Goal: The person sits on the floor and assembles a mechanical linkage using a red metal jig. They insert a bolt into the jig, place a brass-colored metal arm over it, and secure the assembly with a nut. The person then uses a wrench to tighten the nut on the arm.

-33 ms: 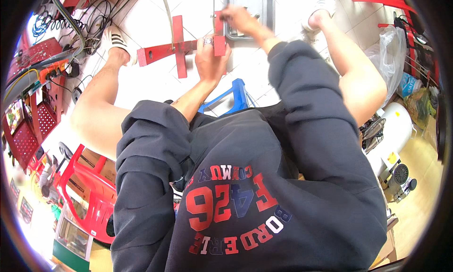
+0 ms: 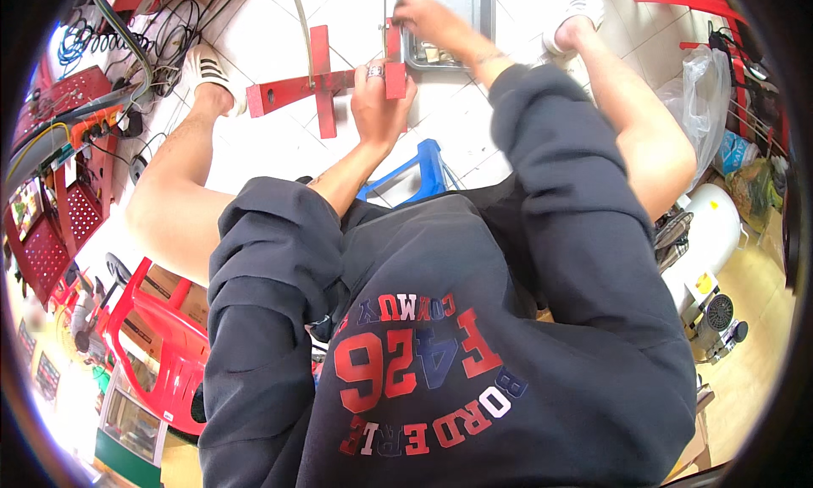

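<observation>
1. Gripping the red frame (image 2: pixel 323 85), between the shoes (image 2: pixel 208 69), with fingers of left hand (image 2: pixel 378 113) near its right end.
2. Bending fingers of right hand (image 2: pixel 434 24) by its far tip; cannot tell if gripping.

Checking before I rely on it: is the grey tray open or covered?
Open, where it shows: no lid lies across the tray, and its inside is visible. The picture's upper edge cuts off its far end.

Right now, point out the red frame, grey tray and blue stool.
Red frame (image 2: pixel 324 83): head view, where bars cross.
Grey tray (image 2: pixel 488 18): head view, right rim.
Blue stool (image 2: pixel 431 170): head view, visible right part.
</observation>
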{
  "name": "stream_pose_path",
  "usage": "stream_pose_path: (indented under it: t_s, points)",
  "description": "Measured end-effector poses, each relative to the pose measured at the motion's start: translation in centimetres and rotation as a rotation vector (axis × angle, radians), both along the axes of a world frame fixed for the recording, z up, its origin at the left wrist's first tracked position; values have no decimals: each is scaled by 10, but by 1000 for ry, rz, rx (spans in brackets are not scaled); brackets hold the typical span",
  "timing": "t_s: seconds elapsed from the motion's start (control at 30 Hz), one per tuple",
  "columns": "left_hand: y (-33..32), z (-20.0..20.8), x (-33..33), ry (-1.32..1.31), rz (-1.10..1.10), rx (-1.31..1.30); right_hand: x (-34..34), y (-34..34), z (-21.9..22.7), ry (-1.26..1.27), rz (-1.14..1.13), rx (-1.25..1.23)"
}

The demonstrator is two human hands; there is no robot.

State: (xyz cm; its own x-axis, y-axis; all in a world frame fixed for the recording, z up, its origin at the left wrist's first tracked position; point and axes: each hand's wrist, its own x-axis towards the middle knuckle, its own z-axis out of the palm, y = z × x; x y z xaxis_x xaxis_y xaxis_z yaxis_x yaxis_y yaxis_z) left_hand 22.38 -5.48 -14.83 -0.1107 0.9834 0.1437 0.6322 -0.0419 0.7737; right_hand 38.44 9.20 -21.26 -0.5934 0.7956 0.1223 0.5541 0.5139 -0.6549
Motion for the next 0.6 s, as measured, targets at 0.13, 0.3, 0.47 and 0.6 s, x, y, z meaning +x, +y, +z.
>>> stream_pose_path:
  t_s: [0.13, 0.3, 0.47, 0.6]
  points:
    - [2, 2, 7, -18, 12, -45, 8, 30, 51, 18, 296, 511]
    - [3, 4, 3, 7, 14, 35, 32, -47, 159, -156, 81, -80]
    - [1, 4, 0, 31, -2, 10, 16, -89, 173, 173, -159, -334]
    - [-1, 6, -6, 6, -92, 3, -10, -129, 165, 538, -396, -566]
